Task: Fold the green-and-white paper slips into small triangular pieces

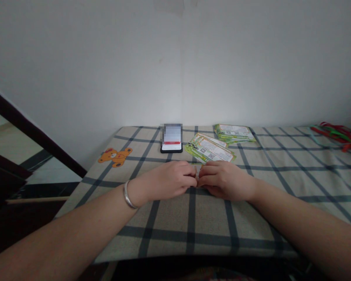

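My left hand [166, 180] and my right hand [224, 180] rest side by side on the checked tablecloth [193, 222]. Both have their fingers curled, and the fingertips meet in a pinch over a small pale thing [197, 173] between them that I cannot make out. A silver bangle [128, 195] circles my left wrist. Just beyond my hands lies a fanned pile of green-and-white printed cards [209, 148]. A second pile of the same cards [234, 133] sits farther back.
A phone [171, 138] with a lit screen lies at the back centre, near the white wall. An orange bear print [115, 155] marks the cloth at the left. Red and green strips [341, 134] lie at the far right. Dark rails run at the left.
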The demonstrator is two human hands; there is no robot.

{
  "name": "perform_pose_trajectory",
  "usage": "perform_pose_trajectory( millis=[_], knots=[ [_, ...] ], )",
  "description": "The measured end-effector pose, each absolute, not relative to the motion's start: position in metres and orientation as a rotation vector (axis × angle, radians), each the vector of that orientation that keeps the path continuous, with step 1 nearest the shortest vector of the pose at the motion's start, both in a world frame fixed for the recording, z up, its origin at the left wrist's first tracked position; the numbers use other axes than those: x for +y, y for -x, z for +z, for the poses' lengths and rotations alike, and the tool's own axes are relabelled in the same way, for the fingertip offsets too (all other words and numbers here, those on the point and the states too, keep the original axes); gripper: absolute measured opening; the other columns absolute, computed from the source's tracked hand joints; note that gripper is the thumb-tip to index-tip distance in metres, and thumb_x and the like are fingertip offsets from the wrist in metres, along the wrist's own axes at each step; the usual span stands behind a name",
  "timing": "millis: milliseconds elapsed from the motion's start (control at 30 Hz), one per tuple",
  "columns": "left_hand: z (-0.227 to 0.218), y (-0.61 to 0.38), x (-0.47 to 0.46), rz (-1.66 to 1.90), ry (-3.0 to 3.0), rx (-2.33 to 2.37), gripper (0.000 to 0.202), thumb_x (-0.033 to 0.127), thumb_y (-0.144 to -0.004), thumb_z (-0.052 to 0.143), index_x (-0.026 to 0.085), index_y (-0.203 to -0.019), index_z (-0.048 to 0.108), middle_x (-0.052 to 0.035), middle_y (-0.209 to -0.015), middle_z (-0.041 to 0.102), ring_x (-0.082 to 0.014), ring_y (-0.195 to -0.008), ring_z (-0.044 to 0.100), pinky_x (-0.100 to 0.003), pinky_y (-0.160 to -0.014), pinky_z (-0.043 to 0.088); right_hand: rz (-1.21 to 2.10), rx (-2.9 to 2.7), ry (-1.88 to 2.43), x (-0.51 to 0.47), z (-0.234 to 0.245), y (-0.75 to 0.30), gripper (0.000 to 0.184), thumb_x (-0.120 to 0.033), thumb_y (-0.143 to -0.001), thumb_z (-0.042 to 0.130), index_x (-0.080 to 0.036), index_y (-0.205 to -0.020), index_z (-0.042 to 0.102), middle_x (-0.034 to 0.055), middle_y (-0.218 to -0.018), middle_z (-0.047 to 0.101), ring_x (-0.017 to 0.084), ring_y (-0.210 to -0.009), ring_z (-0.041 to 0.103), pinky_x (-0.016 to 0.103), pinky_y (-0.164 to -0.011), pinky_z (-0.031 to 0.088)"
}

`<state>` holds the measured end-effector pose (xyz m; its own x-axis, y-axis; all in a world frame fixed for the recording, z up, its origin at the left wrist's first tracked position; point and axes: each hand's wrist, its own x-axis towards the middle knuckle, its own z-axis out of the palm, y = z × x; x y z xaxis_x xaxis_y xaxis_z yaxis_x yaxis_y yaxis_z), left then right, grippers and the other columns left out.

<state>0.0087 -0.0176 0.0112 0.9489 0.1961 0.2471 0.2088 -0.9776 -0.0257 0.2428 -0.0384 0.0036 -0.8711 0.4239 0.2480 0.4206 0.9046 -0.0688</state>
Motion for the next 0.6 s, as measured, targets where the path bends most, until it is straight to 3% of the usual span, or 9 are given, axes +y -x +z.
perform_pose_trajectory(
  millis=[600],
  knots=[
    [0.0104, -0.0063, -0.0151, -0.354, 2.865, -0.364, 0.006, 0.015, -0.087, 0.059, 0.018, -0.086, 0.065, -0.0052, -0.09, 0.063, -0.0202, -0.086, 0.056, -0.035, -0.073, 0.047, -0.024, -2.773, 0.72, -0.0354, 0.0037, -0.2421, 0.022, -0.016, -0.091, 0.053, -0.023, -0.103, 0.07, 0.0025, -0.096, 0.07, 0.019, -0.091, 0.059, 0.034, -0.081, 0.047]
  ],
)
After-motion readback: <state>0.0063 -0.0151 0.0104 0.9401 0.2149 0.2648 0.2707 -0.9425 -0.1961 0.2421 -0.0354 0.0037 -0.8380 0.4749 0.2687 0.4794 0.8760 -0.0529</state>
